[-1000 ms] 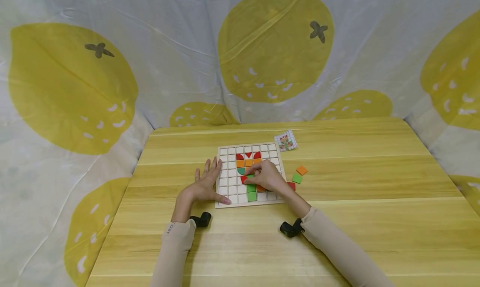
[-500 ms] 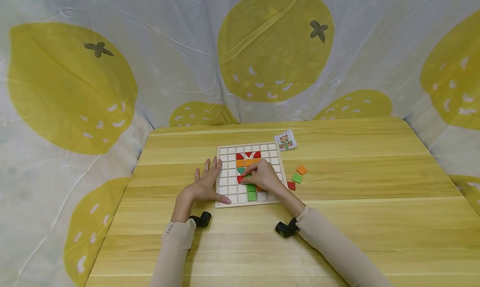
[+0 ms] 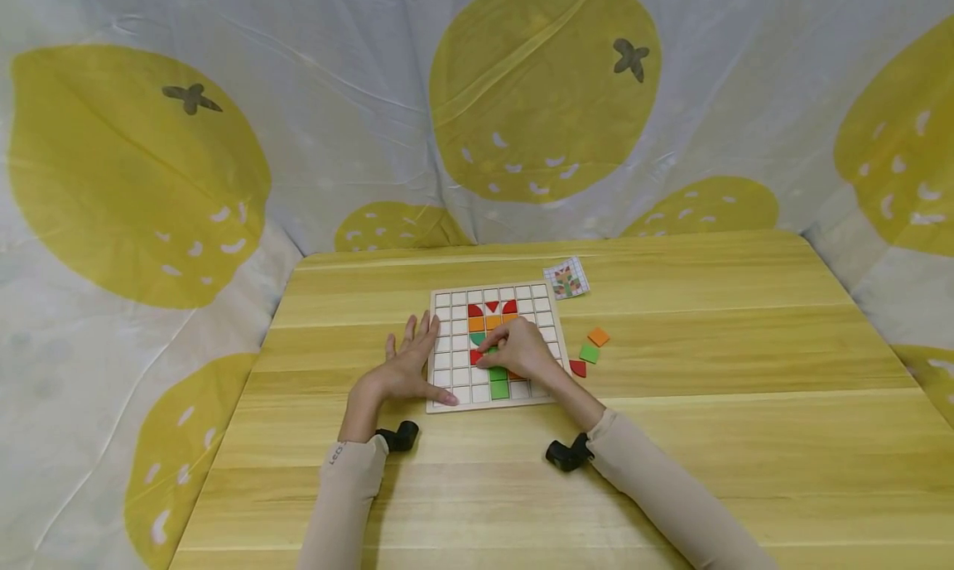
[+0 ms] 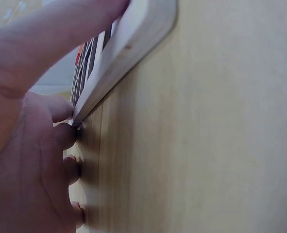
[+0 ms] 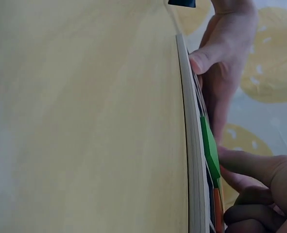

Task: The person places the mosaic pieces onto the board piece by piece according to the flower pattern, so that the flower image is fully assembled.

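Observation:
A wooden grid board lies on the table, with red, orange and green tiles forming a figure in its middle columns. My left hand lies flat with fingers spread along the board's left edge, its thumb on the front left corner. My right hand is curled over the board's centre, and its fingertips pinch a small red tile on the grid. In the right wrist view the board's edge shows side on, with a green tile and my right fingers above it.
Right of the board lie an orange square, a green square and a red piece. A small pattern card sits behind the board's far right corner. A lemon-print cloth surrounds the wooden table.
My right hand has slid a little to the left across the board, taking the red tile with it by about one cell. The left hand has stayed where it was.

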`<act>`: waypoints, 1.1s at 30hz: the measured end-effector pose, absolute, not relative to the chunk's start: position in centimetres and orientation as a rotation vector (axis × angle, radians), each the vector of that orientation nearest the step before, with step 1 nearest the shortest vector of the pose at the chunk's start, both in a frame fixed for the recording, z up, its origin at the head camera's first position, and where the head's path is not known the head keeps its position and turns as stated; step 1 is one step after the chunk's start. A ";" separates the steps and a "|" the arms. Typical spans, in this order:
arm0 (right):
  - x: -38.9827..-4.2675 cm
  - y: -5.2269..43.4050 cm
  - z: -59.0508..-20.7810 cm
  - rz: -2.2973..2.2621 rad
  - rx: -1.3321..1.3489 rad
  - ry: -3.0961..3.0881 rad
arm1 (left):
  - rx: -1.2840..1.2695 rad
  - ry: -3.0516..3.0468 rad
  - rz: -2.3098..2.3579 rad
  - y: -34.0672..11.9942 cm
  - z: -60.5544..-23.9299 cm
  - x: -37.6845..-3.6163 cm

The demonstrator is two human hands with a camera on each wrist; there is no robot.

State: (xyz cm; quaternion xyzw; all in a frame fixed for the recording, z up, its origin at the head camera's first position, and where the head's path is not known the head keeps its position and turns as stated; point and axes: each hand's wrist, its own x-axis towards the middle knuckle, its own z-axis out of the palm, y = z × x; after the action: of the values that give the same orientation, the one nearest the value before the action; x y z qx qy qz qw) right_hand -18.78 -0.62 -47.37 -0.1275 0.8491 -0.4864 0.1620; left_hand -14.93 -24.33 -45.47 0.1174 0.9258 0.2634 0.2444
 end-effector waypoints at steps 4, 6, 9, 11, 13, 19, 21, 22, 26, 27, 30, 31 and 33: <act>-18.8 0.0 -47.3 -1.403 -0.394 2.399 | 0.322 2.528 0.718 -24.3 -45.5 -15.0; -19.0 0.8 -47.1 -1.411 -0.405 2.386 | 0.324 2.527 0.721 -24.3 -45.5 -15.0; -19.3 2.5 -46.7 -1.432 -0.391 2.374 | 0.324 2.526 0.726 -24.3 -45.6 -15.0; -19.7 4.0 -46.3 -1.438 -0.374 2.377 | 0.317 2.526 0.727 -24.3 -45.6 -15.0; -20.1 5.7 -45.9 -1.442 -0.348 2.394 | 0.313 2.526 0.730 -24.3 -45.7 -15.0; -20.9 11.3 -45.2 -1.436 -0.322 2.420 | 0.306 2.524 0.736 -24.4 -45.7 -15.0; -21.1 13.0 -45.4 -1.421 -0.330 2.410 | 0.306 2.525 0.735 -24.4 -45.7 -15.0; -21.1 13.7 -45.5 -1.414 -0.339 2.400 | 0.308 2.526 0.733 -24.4 -45.6 -15.0; -21.4 16.4 -46.3 -1.367 -0.408 2.339 | 0.313 2.530 0.731 -24.4 -45.6 -15.1; -21.4 16.9 -46.6 -1.357 -0.423 2.320 | 0.315 2.530 0.731 -24.4 -45.6 -15.0; -21.6 17.9 -47.2 -1.331 -0.463 2.260 | 0.314 2.530 0.732 -24.3 -45.6 -15.0; -21.6 18.1 -47.3 -1.321 -0.468 2.244 | 0.313 2.530 0.732 -24.3 -45.6 -15.0; -21.6 18.4 -47.5 -1.306 -0.496 2.205 | 0.314 2.530 0.731 -24.3 -45.6 -15.0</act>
State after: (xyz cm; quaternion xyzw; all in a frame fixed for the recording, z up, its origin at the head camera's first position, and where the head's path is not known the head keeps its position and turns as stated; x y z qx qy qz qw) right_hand -21.65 18.38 -47.51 -0.1832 0.8151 -0.4828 0.2626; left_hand -14.98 -24.27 -45.62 0.1149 0.9256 0.2674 0.2422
